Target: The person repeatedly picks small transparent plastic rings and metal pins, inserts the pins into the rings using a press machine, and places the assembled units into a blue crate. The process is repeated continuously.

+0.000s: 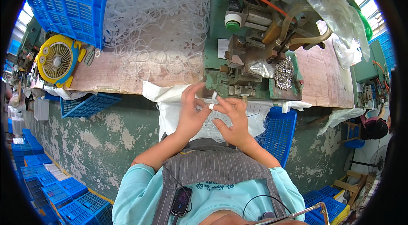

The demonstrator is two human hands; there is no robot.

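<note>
In front of the machine (pixel 246 72), at the table's edge, my two hands are close together. My left hand (pixel 191 112) is partly smeared by motion, with its fingers raised toward the right hand. Whether it holds anything is unclear. My right hand (pixel 234 118) stretches its fingers toward the left, its thumb standing apart from them. White bands (pixel 211 106) show at its fingers; they look like tape. Below the hands, a white cloth (pixel 165 91) hangs from the table edge, and loose clear plastic rings (pixel 208 129) lie over my lap.
A heap of clear rings (pixel 157 16) covers the far table, beside a blue crate (pixel 68 0). A yellow fan (pixel 56 61) stands at the left. Metal scraps (pixel 284 74) fill the machine's tray. Another blue crate (pixel 280 135) is right of my lap; stacked crates (pixel 85 208) stand lower left.
</note>
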